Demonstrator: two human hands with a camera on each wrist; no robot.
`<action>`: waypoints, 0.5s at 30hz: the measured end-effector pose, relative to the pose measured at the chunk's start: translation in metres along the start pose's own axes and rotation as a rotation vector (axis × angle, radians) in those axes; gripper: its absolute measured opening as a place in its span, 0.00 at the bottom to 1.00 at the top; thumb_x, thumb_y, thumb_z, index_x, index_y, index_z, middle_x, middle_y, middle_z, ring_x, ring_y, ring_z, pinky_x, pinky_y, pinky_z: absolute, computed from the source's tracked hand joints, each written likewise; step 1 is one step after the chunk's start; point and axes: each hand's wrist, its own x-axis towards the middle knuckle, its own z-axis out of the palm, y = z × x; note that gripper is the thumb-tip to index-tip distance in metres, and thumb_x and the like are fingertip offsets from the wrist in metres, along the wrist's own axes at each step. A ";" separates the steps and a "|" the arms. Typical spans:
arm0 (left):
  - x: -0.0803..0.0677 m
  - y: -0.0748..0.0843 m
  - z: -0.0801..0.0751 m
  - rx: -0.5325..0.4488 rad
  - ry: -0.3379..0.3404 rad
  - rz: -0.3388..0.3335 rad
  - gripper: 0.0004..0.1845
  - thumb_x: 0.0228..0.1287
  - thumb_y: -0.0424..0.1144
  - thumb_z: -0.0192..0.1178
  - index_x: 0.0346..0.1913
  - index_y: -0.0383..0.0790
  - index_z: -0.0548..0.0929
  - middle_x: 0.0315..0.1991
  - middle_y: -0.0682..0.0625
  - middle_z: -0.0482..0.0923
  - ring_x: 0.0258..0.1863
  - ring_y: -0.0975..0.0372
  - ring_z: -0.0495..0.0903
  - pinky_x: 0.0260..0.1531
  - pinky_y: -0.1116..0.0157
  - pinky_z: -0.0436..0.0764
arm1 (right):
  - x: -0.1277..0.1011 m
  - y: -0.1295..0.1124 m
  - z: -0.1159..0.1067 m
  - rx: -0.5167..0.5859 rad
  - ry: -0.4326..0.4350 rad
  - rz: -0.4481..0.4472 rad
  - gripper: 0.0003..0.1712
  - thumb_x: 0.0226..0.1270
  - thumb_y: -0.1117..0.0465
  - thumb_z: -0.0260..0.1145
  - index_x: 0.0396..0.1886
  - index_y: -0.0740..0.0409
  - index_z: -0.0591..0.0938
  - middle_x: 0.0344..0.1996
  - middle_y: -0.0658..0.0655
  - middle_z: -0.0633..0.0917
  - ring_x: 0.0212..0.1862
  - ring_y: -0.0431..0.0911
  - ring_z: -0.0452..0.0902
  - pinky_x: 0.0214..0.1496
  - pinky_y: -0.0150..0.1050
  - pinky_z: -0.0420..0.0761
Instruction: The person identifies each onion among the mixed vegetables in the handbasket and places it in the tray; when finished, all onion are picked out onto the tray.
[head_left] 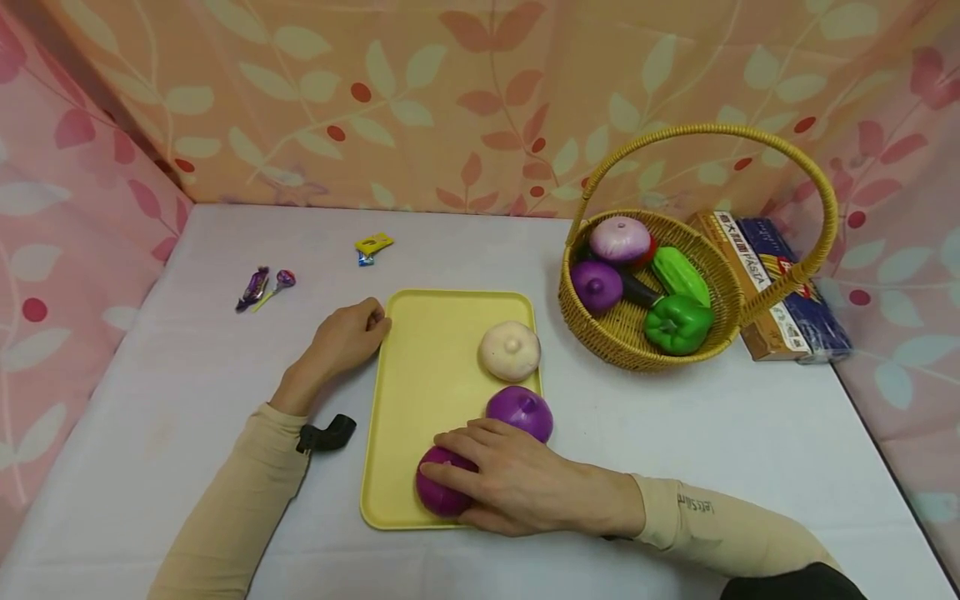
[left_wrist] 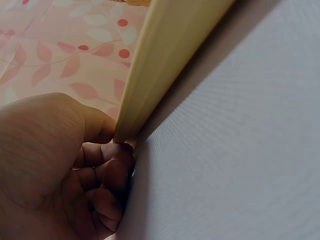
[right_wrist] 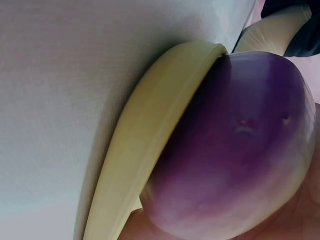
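Observation:
A yellow tray [head_left: 427, 375] lies mid-table. On it sit a white onion [head_left: 510, 350], a purple onion [head_left: 521, 412] and, at the front edge, a dark red-purple onion [head_left: 438, 498]. My right hand [head_left: 487, 479] lies over that onion with fingers curled round it. In the right wrist view the onion [right_wrist: 235, 145] presses against the tray rim [right_wrist: 145, 130]. My left hand [head_left: 363, 327] is at the tray's far left edge. The left wrist view shows its curled fingers [left_wrist: 107, 170] and thumb pinching the rim [left_wrist: 165, 55].
A wicker basket [head_left: 600, 325] with a tall handle stands at the right, holding two onions, a cucumber [head_left: 678, 275] and a green pepper [head_left: 677, 323]. Pasta packets [head_left: 776, 287] lie behind it. Wrapped sweets [head_left: 266, 286] and a yellow wrapper [head_left: 373, 244] lie far left. Patterned cloth walls surround the table.

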 end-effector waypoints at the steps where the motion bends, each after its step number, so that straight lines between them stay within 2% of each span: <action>1: 0.000 0.000 0.000 0.000 -0.001 0.000 0.11 0.71 0.43 0.50 0.38 0.38 0.76 0.25 0.49 0.72 0.25 0.58 0.70 0.27 0.64 0.65 | 0.000 0.000 0.000 0.001 0.000 -0.002 0.35 0.57 0.39 0.68 0.63 0.45 0.75 0.57 0.54 0.79 0.55 0.47 0.78 0.62 0.43 0.75; 9: -0.001 0.001 0.000 -0.005 0.000 -0.003 0.11 0.71 0.43 0.50 0.38 0.38 0.76 0.25 0.49 0.71 0.25 0.58 0.70 0.26 0.64 0.65 | 0.001 0.001 -0.001 0.003 0.021 -0.036 0.34 0.57 0.39 0.67 0.62 0.47 0.76 0.55 0.53 0.80 0.58 0.43 0.76 0.63 0.43 0.75; 15: -0.001 0.001 0.000 -0.010 0.001 0.006 0.11 0.71 0.42 0.50 0.38 0.38 0.76 0.24 0.49 0.71 0.24 0.58 0.69 0.26 0.64 0.64 | 0.001 0.003 -0.004 0.033 -0.001 -0.013 0.34 0.60 0.37 0.64 0.64 0.46 0.75 0.57 0.54 0.79 0.62 0.44 0.74 0.66 0.45 0.73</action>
